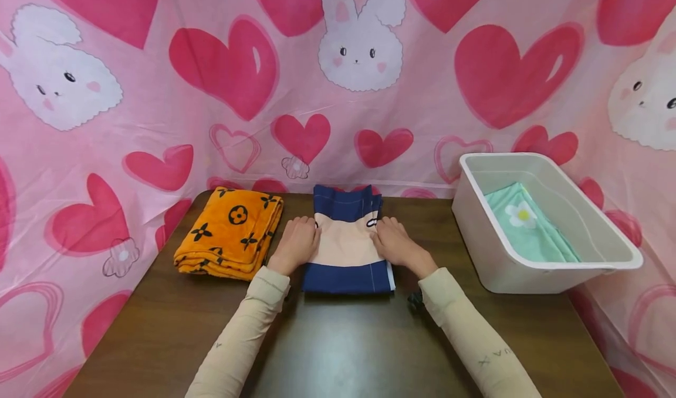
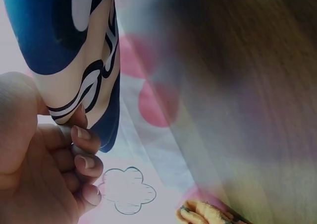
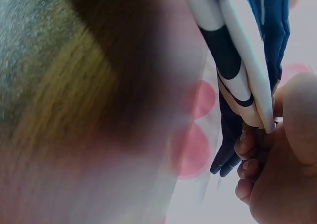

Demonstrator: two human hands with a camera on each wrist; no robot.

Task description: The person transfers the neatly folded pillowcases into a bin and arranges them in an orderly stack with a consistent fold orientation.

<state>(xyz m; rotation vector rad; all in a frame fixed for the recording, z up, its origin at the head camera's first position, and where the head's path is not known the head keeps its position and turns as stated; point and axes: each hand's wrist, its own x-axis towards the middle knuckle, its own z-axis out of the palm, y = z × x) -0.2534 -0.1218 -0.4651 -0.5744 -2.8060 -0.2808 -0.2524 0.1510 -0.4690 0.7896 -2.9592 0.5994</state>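
Note:
A folded cloth (image 1: 345, 239), navy at both ends with a cream band between, hangs between my two hands at the middle of the table. My left hand (image 1: 300, 242) pinches its left edge; in the left wrist view the thumb and curled fingers (image 2: 85, 140) grip the cream part with black-and-white print. On the opposite edge my right hand (image 1: 395, 242) holds the cloth the same way. Layers of white and navy fabric (image 3: 237, 50) show above that thumb in the right wrist view.
To the left lies a folded orange blanket (image 1: 232, 230) with dark flower marks. A pale grey bin (image 1: 475, 233) stands at the right, holding a folded mint-green cloth (image 1: 528, 225) with a white flower. Behind the brown table (image 1: 338, 339) hangs a pink heart-printed curtain (image 1: 417, 110).

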